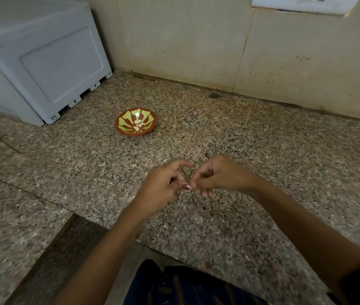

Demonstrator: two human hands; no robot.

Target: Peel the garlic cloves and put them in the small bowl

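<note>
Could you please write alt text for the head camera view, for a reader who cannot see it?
Two bare hands, the left hand and right hand, meet over a speckled granite counter, pinching a partly peeled garlic clove between them. Farther back sits a small red-and-green bowl holding several peeled cloves, beside a white appliance.

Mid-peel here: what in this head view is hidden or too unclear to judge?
- Garlic clove: mostly covered by the left hand and right hand; how much skin remains is unclear.
- Small bowl: peeled cloves too small to count.
- Wall plate: cut off by the top edge.
</note>
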